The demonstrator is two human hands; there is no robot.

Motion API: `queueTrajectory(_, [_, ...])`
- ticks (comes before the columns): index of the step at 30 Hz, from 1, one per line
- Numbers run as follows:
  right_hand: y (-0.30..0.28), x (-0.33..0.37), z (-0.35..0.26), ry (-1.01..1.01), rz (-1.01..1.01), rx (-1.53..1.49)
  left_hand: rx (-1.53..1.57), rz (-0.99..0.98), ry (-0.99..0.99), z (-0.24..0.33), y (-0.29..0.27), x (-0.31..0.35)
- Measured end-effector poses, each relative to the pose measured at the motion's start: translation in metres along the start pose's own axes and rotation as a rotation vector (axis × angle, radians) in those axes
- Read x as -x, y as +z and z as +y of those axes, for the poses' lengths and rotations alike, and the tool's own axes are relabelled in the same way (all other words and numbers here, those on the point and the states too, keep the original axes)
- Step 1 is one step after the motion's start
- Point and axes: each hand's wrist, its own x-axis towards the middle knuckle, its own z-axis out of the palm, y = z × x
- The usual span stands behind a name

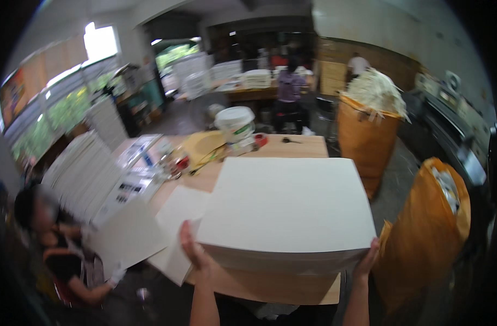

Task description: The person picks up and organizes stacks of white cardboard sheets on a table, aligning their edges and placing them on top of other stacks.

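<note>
A thick stack of large white sheets (286,206) lies in front of me over the near part of the wooden table. My left hand (195,250) is at its near left corner, fingers stretched upward and the palm by the edge. At the near right corner, my right hand (368,258) rests against the side with its fingers extended; part of them is hidden by the stack. Loose white sheets (186,209) lie left of the stack. Beside them, a seated person in white gloves holds a large pale sheet (126,233).
On the table (308,146) are a white bucket (235,120), a roll of red tape (260,140), scissors (291,140) and yellowish paper (205,145). Tall piles of sheets (83,171) stand at the left. Orange sacks (365,141) stand at the right. Other people are farther back.
</note>
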Motion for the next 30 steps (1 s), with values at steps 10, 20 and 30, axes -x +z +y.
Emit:
queueTrajectory(10, [0.011,0.008,-0.032,-0.052,-0.08,0.022,-0.141,-1.271,0.831,0.171,0.219,0.066])
queueTrajectory(20, [-0.002,-0.02,-0.175,-0.018,-0.565,1.149,-0.081,-1.31,0.57,0.147,0.216,0.089])
queueTrajectory(30, [0.079,-0.027,-0.178,0.075,-0.281,0.021,-0.106,-1.309,0.494,0.144,0.219,0.085])
